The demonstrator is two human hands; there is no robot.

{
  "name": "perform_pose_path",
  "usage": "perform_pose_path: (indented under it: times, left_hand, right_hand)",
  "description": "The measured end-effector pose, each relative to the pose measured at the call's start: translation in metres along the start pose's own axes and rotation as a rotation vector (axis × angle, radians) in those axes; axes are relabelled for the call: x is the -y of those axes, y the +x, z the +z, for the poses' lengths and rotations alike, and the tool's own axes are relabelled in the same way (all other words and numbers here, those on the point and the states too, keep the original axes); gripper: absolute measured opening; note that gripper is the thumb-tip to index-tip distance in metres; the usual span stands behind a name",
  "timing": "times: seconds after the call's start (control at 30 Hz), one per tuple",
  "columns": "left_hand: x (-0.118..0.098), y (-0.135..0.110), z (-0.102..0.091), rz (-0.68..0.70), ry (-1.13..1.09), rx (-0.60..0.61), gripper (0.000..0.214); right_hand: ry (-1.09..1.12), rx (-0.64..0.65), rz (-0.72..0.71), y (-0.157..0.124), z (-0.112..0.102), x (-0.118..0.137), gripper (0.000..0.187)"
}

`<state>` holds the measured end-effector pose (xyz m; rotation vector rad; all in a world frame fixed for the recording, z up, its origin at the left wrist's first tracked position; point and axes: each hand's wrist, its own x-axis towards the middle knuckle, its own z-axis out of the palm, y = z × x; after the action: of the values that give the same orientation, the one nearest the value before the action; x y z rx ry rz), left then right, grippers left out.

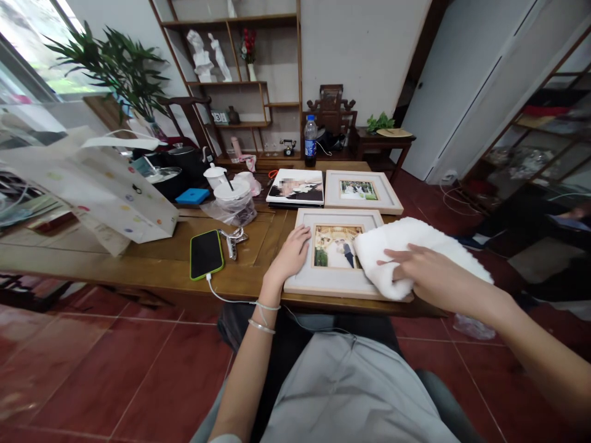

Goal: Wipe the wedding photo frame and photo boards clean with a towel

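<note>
A long wooden table (157,264) stands on a red tile floor (115,369). A white picture frame (332,280) lies at the table's near edge. A white towel (406,243) covers the frame's right side. The right hand (422,274) lies flat on the towel, fingers spread. The left hand (290,253) rests flat on the frame's left rim, fingers together. A shelf block (220,116) reads "3".

Wooden table (152,261), picture frames (332,278), phone (206,253), paper bag (106,197)
</note>
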<state>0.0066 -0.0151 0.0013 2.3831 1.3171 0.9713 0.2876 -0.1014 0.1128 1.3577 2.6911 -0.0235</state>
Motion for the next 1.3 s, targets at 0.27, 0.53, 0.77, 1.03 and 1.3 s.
perform_pose_path:
  times: [0.27,0.53,0.77,1.03,1.3]
  left_hand:
    - [-0.002,0.0,-0.002,0.001,-0.019,-0.002,0.033]
    - [-0.001,0.0,-0.003,0.011,-0.056,0.032,0.037]
    - [0.002,0.0,0.002,0.019,-0.026,-0.019,0.033]
    - [0.002,0.0,0.003,0.017,-0.027,-0.027,0.034]
    - [0.0,-0.001,0.002,0.016,-0.031,-0.026,0.033]
  right_hand:
    - [0.12,-0.099,-0.171,0.038,0.03,0.059,0.057]
    - [0.058,-0.208,-0.299,0.057,0.046,0.07,0.049]
    - [0.058,-0.212,-0.201,0.031,0.044,0.012,0.053]
    - [-0.139,-0.255,0.083,-0.005,0.026,-0.044,0.044]
    - [-0.126,-0.248,0.165,0.033,0.045,-0.014,0.054]
